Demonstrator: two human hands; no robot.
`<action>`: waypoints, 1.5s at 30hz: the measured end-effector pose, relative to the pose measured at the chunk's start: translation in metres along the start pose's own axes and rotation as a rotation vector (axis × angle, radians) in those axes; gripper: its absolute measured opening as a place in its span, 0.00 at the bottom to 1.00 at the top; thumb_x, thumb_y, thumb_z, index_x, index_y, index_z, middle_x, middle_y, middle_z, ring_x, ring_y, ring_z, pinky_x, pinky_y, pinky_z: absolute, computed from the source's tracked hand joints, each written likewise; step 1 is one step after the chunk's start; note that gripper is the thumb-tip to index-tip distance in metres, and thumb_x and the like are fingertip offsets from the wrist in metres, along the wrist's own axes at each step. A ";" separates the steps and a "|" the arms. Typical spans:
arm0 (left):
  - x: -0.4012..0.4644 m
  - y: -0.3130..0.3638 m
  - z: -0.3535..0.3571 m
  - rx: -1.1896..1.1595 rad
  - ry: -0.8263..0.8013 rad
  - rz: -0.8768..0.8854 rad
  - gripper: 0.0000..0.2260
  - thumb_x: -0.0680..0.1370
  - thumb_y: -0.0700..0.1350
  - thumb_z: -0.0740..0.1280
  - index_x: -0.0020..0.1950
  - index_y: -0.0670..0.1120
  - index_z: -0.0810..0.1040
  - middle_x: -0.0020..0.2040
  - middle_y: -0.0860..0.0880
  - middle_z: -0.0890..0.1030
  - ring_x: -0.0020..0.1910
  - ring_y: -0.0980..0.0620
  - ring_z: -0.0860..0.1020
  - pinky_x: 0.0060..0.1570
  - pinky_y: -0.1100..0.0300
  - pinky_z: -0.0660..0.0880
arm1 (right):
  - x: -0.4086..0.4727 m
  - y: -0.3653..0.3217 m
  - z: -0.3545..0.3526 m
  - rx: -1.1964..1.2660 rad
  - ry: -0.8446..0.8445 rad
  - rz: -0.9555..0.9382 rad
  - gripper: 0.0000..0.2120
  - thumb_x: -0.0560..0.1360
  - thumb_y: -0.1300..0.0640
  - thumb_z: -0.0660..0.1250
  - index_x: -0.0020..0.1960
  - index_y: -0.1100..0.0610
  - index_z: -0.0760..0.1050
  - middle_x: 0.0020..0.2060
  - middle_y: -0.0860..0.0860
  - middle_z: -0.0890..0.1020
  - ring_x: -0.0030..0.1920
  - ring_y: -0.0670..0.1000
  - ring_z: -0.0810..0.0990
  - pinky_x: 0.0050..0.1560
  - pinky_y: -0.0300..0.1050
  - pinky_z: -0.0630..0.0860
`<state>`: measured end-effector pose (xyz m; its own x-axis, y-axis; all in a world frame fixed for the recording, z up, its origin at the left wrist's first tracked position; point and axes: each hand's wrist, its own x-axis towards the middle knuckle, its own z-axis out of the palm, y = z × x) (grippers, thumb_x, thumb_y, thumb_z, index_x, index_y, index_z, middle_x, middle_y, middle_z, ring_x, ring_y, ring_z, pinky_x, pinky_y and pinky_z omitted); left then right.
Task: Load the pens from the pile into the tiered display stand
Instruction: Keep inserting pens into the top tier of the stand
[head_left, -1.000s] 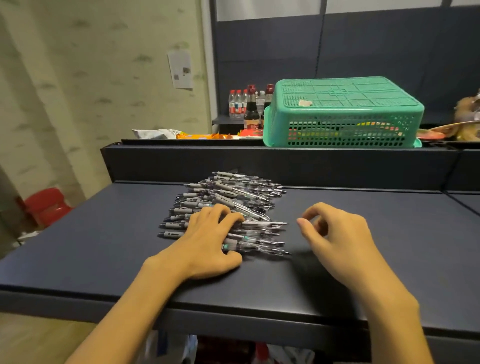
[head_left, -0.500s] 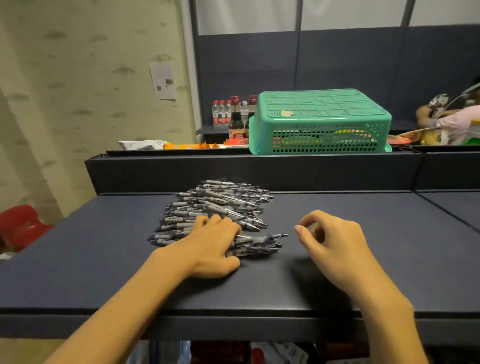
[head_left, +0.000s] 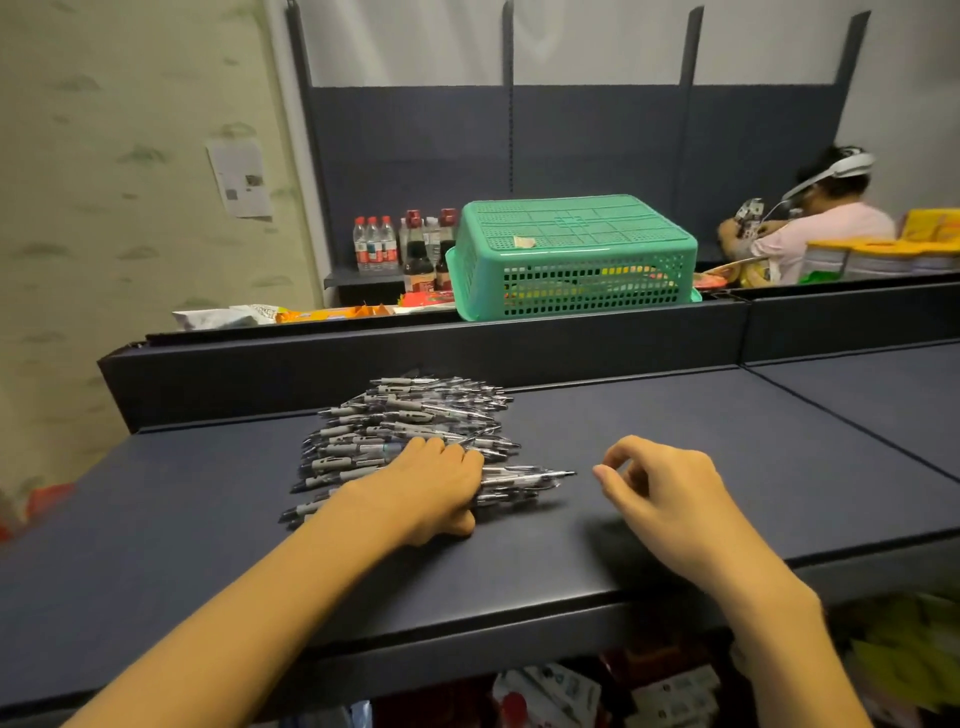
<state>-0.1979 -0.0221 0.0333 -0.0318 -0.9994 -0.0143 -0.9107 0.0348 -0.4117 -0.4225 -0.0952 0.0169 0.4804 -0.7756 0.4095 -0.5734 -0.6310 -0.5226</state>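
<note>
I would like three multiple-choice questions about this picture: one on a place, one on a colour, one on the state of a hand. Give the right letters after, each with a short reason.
1. Where does the pile of pens lie?
A. on the dark shelf top
B. inside the basket
C. on the floor

2. What colour is the upturned basket?
A. red
B. green
C. white

3. What does the right hand hold?
A. a bottle
B. a bundle of pens
C. nothing

Answers:
1. A, the pens lie on the shelf top, under the left hand.
2. B, its mesh walls are green.
3. C, its fingers are loosely curled beside the pile and hold nothing.
</note>
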 end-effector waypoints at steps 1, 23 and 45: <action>-0.001 0.001 0.000 0.019 0.025 0.011 0.15 0.76 0.50 0.61 0.57 0.43 0.67 0.57 0.41 0.73 0.53 0.42 0.72 0.45 0.53 0.60 | -0.003 0.001 0.000 -0.010 0.000 0.010 0.06 0.78 0.48 0.64 0.44 0.47 0.73 0.31 0.46 0.78 0.35 0.46 0.76 0.38 0.45 0.75; -0.001 0.021 0.003 -0.088 0.309 -0.161 0.15 0.80 0.46 0.57 0.66 0.45 0.60 0.56 0.44 0.76 0.53 0.41 0.78 0.39 0.54 0.65 | -0.009 0.005 0.001 -0.051 -0.018 0.072 0.06 0.78 0.47 0.63 0.46 0.48 0.75 0.34 0.44 0.80 0.38 0.46 0.78 0.42 0.47 0.78; 0.057 0.079 -0.067 -0.135 0.432 -0.201 0.22 0.78 0.47 0.59 0.71 0.47 0.57 0.50 0.42 0.80 0.49 0.38 0.78 0.40 0.54 0.64 | 0.004 0.068 -0.104 -0.370 0.025 0.062 0.11 0.79 0.45 0.60 0.53 0.50 0.74 0.44 0.50 0.81 0.45 0.54 0.78 0.46 0.49 0.77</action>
<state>-0.2990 -0.0767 0.0611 0.0080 -0.8961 0.4438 -0.9607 -0.1299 -0.2451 -0.5285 -0.1427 0.0613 0.4234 -0.8098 0.4062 -0.8042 -0.5424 -0.2429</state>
